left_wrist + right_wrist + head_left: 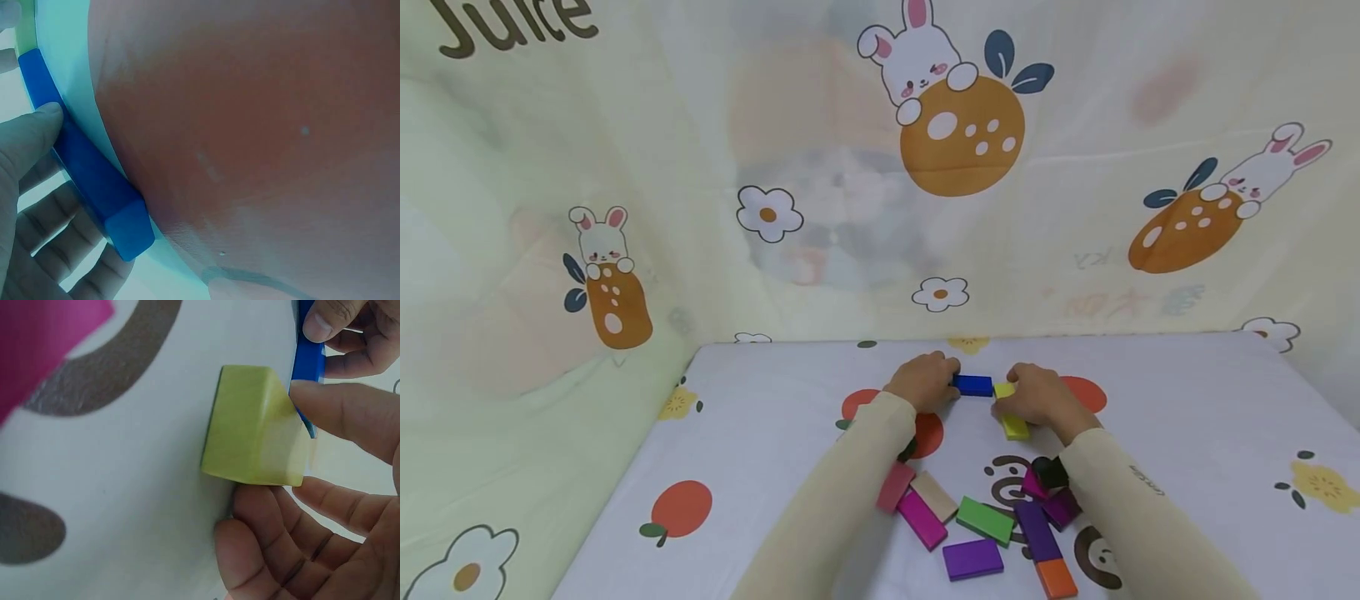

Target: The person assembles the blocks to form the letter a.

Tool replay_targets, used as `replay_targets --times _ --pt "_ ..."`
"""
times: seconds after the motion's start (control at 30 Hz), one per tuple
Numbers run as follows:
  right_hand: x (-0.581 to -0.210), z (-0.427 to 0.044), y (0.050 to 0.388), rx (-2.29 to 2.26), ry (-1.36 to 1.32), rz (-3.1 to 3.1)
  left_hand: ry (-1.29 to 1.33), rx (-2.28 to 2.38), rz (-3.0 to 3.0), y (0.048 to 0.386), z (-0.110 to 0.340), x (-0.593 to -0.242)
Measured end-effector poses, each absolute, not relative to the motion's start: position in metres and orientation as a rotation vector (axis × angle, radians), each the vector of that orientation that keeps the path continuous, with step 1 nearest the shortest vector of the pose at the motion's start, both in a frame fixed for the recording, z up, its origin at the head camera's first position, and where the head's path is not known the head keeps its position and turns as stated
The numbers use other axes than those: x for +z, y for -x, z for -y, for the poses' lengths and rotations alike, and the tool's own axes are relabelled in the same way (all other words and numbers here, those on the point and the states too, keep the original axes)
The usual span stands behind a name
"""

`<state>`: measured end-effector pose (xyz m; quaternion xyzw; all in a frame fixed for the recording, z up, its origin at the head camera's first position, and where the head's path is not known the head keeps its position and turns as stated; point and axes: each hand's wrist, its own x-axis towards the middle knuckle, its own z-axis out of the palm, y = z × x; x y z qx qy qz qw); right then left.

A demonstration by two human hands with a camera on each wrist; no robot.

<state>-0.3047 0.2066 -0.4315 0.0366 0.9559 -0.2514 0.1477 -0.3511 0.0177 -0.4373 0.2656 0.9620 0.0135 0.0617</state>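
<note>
Near the back of the table a blue block lies flat, its left end between the thumb and fingers of my left hand. In the left wrist view the thumb presses the long side of the blue block, with the fingers behind it. A yellow block points toward the front, near the blue block's right end. My right hand pinches it; in the right wrist view the thumb lies on one side of the yellow block and the fingers on the other.
Several loose blocks lie in front: a green one, a magenta one, a tan one, a purple one and an orange one. Black blocks are partly hidden by the sleeves. A printed curtain hangs behind the table.
</note>
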Motion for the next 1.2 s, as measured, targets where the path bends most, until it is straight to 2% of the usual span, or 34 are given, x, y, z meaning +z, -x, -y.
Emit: replay_targets --times 1.2 --pt "-0.4307 -0.2083 0.3012 -0.753 -0.064 -2.764 -0.844 0.041 -2.908 0.3498 -0.0181 -0.4379"
